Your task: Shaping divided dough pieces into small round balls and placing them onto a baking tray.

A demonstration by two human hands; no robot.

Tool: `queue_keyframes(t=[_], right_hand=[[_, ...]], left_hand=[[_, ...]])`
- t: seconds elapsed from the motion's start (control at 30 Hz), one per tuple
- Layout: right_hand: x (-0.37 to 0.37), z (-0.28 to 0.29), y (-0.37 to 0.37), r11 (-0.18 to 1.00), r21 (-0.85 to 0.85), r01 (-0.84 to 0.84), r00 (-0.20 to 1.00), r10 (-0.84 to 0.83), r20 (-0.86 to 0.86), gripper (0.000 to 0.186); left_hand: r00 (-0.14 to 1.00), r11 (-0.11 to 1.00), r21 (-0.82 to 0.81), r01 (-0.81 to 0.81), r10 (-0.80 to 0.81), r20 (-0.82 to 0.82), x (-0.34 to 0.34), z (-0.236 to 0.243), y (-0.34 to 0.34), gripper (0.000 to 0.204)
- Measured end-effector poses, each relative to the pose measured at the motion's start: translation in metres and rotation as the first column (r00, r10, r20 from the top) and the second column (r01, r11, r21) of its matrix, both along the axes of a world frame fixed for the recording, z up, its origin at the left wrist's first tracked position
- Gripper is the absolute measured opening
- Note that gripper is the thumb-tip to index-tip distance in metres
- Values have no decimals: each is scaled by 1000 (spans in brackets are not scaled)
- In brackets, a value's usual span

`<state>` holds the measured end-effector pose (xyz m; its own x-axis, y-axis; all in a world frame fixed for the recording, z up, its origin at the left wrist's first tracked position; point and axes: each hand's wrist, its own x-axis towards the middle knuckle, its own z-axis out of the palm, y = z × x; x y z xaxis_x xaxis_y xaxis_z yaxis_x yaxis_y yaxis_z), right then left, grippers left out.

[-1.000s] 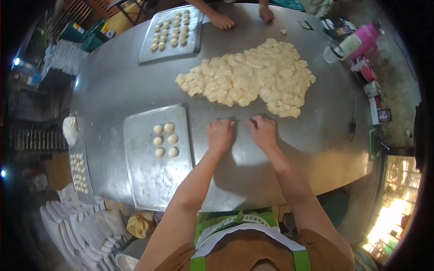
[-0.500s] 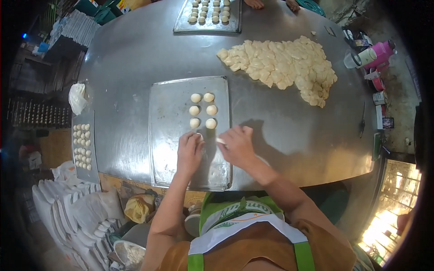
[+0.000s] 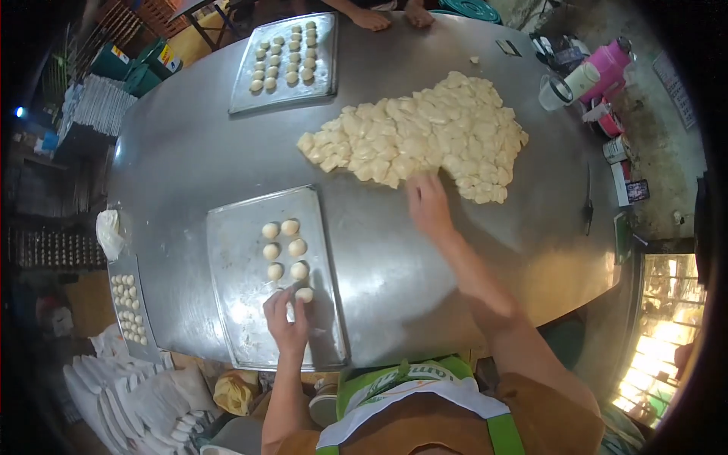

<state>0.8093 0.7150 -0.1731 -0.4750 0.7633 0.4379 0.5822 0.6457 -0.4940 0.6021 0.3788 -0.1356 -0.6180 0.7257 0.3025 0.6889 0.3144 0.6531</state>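
On the metal baking tray sit round dough balls in two columns. My left hand is low over this tray, fingers apart, its thumb close by the nearest ball of the right column. A pale patch shows between its fingers; whether it is dough or shine on the tray is unclear. My right hand reaches to the near edge of a broad spread of cut, pale dough pieces. Its fingers close on a piece there, and the fingertips are partly hidden.
A second tray of dough balls stands at the far left, with another person's hands to its right. A narrow tray of balls and a white plastic bag lie at the left edge. Right: cup, pink jug, dark brush-like tool.
My right hand has gone from the tray to the dough spread. Another ball now rests on the tray beside my left hand. The whole view has shifted, too.
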Motion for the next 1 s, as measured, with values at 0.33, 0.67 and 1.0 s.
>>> queue_keyframes(t=[0.33, 0.67, 1.0], right_hand=[[40, 80, 72, 983, -178, -36, 897, -47, -439, 16], [253, 5, -205, 571, -741, 352, 837, -547, -24, 24], [205, -36, -126, 912, 45, 408, 880, -406, 246, 20]], left_hand=[[856, 879, 18, 477, -459, -239, 76, -3, 285, 26], [750, 787, 195, 586, -617, 237, 91, 49, 257, 8], [760, 848, -145, 510, -523, -387, 121, -66, 123, 22]])
